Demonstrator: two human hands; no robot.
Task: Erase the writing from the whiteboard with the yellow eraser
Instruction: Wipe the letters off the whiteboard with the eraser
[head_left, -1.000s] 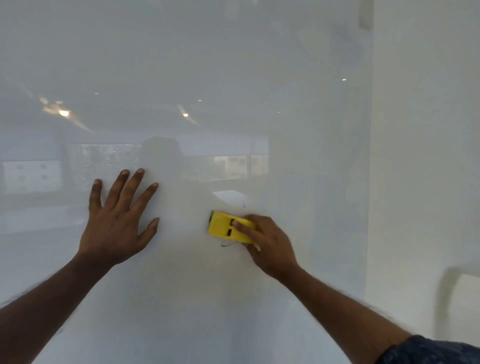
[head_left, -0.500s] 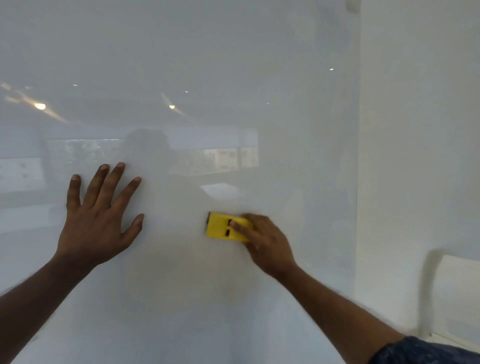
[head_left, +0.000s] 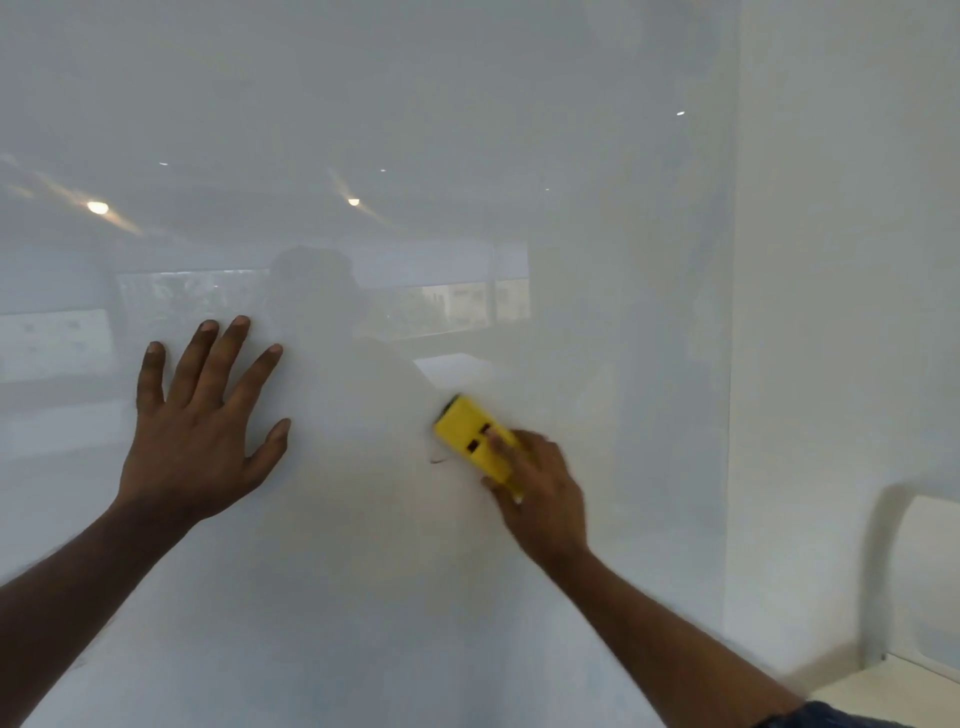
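Left hand (head_left: 192, 441) lay flat against the whiteboard (head_left: 363, 104), palm to the board, four fingers straight and fanned upward, thumb spread to the right; its bare forearm rose from the lower left corner. Right hand (head_left: 540, 493) gripped the yellow eraser (head_left: 475, 441), index finger laid along its back, the other fingers and thumb wrapped about its lower end; the forearm ran up from the lower right, where a dark sleeve (head_left: 831, 719) showed. The eraser was pressed to the board right of centre, tilted with its free end toward the upper left, well apart from the left hand. A short dark stroke (head_left: 439, 460) lay just beside the eraser's lower-left edge. The hand and eraser were slightly blurred. A pale wall (head_left: 841, 260) bordered the board on the right.
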